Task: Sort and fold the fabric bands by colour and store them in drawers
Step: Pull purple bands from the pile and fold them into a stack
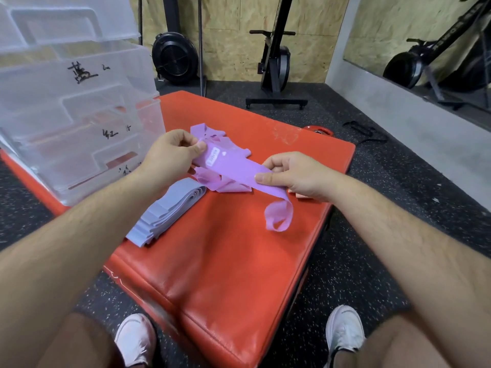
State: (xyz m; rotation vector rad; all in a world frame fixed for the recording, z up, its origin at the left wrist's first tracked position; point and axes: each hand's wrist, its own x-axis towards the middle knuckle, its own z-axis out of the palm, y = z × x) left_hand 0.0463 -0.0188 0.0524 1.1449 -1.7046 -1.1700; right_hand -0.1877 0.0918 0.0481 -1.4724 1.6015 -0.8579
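A purple fabric band [233, 168] with a white label is stretched between both hands above the red pad [228, 261]. My left hand [170, 155] pinches its far end and my right hand [289, 173] pinches it further down, so the free end curls into a loop below. Under the held band lies a loose heap of purple bands [212, 136]. A folded stack of blue-grey bands [164, 211] rests on the pad at the left. A pink band [300, 195] peeks out under my right hand. The clear plastic drawer unit [79, 123] with handwritten labels stands at the left.
Dark speckled rubber floor [372, 235] surrounds the pad. Exercise machines [276, 62] stand against the wooden back wall, and a mirror [438, 49] is at the right. A black strap [364, 131] lies on the floor beyond the pad. My knees and white shoes are at the bottom edge.
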